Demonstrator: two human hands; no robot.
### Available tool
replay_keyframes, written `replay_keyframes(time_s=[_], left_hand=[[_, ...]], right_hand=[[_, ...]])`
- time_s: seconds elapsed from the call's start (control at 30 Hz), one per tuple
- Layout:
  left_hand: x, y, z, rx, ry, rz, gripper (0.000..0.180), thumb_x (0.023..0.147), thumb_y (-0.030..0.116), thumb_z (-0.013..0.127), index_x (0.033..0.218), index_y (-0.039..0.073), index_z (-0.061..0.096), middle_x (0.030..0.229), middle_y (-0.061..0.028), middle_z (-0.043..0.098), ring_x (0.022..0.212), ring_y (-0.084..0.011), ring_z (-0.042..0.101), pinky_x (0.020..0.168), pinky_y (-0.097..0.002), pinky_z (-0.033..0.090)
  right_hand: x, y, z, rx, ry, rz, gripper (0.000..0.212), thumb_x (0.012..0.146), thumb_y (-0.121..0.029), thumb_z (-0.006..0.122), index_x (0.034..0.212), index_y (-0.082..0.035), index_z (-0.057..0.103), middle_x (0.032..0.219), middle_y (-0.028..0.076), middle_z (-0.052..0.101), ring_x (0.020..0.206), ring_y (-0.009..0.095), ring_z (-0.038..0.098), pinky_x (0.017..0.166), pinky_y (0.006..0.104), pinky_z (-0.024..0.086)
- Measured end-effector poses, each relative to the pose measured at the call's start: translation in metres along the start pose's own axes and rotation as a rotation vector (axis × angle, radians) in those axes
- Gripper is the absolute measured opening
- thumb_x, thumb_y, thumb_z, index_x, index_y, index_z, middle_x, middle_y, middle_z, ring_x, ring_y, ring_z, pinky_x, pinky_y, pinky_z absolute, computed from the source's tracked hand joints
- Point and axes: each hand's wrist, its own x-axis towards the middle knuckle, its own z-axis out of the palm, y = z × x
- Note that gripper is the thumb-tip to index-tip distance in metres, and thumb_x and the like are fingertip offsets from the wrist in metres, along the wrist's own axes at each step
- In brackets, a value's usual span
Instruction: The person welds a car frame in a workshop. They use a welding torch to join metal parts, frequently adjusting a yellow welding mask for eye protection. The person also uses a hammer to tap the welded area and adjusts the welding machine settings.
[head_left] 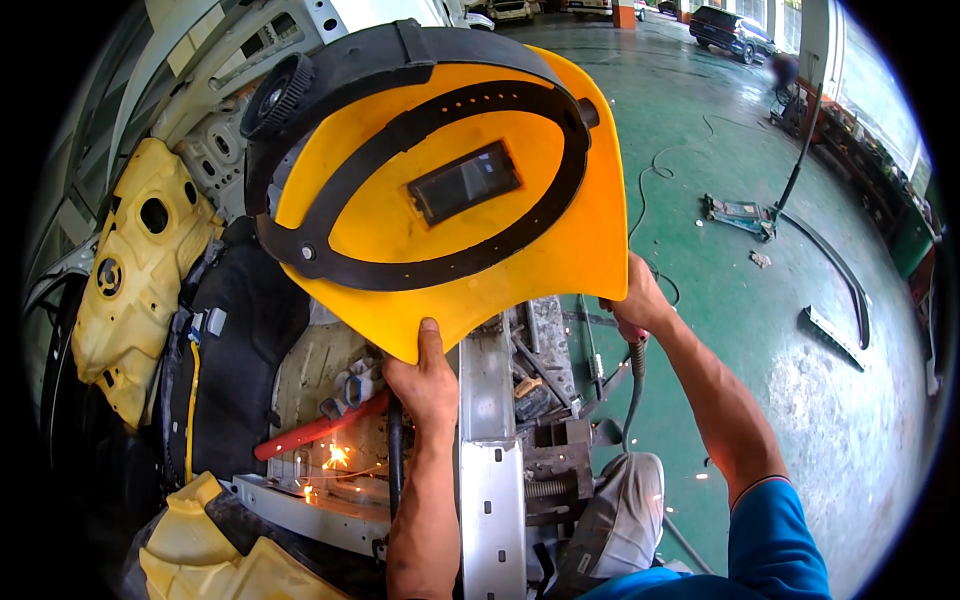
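A yellow welding mask (530, 270) fills the upper middle, its inside facing me. A black headband (420, 275) with a round knob and a small dark viewing window (465, 183) show on it. My left hand (425, 380) is closed on the mask's lower edge, thumb on the inner face. On the right, my right hand (645, 300) is closed around the red handle of a welding torch (632, 332), from which a grey cable hangs. The mask hides part of those fingers and the torch's front. Below left, bright sparks (337, 457) glow inside the car body.
A silver metal rail (492, 510) runs toward me beside a red bar (320, 425) and gloves (352, 388). Yellow moulded parts (140, 270) line the left. On the green floor lie a trolley jack (740, 215), a slotted metal strip (835, 338) and cables; a dark car (732, 33) stands behind.
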Motion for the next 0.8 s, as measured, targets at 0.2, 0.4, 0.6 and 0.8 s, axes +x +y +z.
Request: replay_keyframes(time_s=[0.2,0.4,0.6,0.8], left_hand=[[-0.003,0.010,0.000,-0.021,-0.025,-0.061,0.026,0.097,0.011,0.058,0.113,-0.010,0.059,0.106,-0.0159,0.069,0.098,-0.0244,0.067,0.086,-0.0338,0.050],[0.000,0.000,-0.002,-0.023,-0.014,0.001,0.026,0.095,0.009,0.059,0.110,-0.013,0.059,0.106,-0.0153,0.069,0.095,-0.0219,0.064,0.083,-0.0328,0.049],[0.013,-0.007,-0.016,-0.047,0.038,-0.014,0.030,0.093,0.009,0.063,0.113,-0.012,0.059,0.111,-0.0144,0.066,0.101,-0.0207,0.062,0.089,-0.0318,0.047],[0.040,-0.017,-0.072,-0.404,0.191,-0.122,0.044,0.087,0.001,0.064,0.128,-0.006,0.050,0.127,-0.0154,0.058,0.111,-0.0284,0.060,0.097,-0.0409,0.049]], right_hand=[[0.002,-0.002,0.002,-0.072,0.040,0.017,0.031,0.086,-0.026,0.065,0.092,0.000,0.050,0.071,0.008,0.057,0.061,0.015,0.056,0.058,0.0334,0.047],[-0.001,0.006,-0.001,0.017,0.014,-0.005,0.029,0.086,-0.023,0.066,0.097,0.000,0.052,0.074,0.007,0.057,0.061,0.014,0.056,0.058,0.0326,0.047],[-0.030,0.020,-0.022,-0.006,0.068,0.032,0.031,0.085,-0.022,0.070,0.100,-0.001,0.053,0.077,0.005,0.057,0.065,0.012,0.054,0.059,0.0308,0.046],[-0.083,0.050,-0.058,0.006,0.125,0.024,0.030,0.085,-0.021,0.070,0.101,-0.001,0.053,0.076,0.005,0.056,0.067,0.012,0.052,0.060,0.0310,0.045]])
